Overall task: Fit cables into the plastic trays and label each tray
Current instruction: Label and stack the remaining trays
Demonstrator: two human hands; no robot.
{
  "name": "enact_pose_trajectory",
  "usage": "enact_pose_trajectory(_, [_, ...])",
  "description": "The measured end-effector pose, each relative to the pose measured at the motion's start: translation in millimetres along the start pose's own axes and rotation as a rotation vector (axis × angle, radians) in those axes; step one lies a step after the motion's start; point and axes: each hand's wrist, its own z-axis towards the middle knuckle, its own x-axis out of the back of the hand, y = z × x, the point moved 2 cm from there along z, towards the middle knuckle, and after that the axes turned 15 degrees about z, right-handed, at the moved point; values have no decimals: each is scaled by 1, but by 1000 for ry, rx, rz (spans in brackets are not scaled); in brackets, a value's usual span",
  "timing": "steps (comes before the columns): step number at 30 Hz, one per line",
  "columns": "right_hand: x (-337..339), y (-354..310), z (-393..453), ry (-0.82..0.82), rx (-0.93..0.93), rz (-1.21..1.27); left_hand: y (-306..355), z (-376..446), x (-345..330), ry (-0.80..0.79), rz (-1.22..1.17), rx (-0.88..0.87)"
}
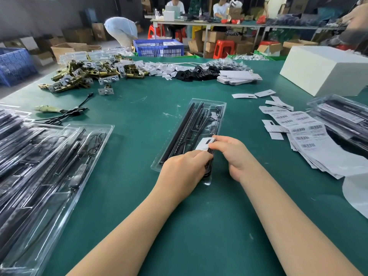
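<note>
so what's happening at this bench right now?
A person is packing a clear plastic tray on the green table. Both hands work at its near end: the left hand and right hand pinch a small white label card over the black cables already seated. Barcode label sheets lie to the right, filled trays stacked left.

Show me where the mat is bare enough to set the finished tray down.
Bare green mat lies between the tray being worked and the left tray stack, also nearside beside the forearms. Crowded: barcode label sheets right, brass hardware pile and tags far side.
</note>
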Motion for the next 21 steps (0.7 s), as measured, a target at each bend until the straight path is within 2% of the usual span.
enact_pose_trajectory(7, [-3, 0, -4, 3, 21, 20, 1, 0, 0, 64, -6, 22])
enact_pose_trajectory(21, [2, -9, -11, -33, 101, -20, 0, 0, -4, 29, 8, -7])
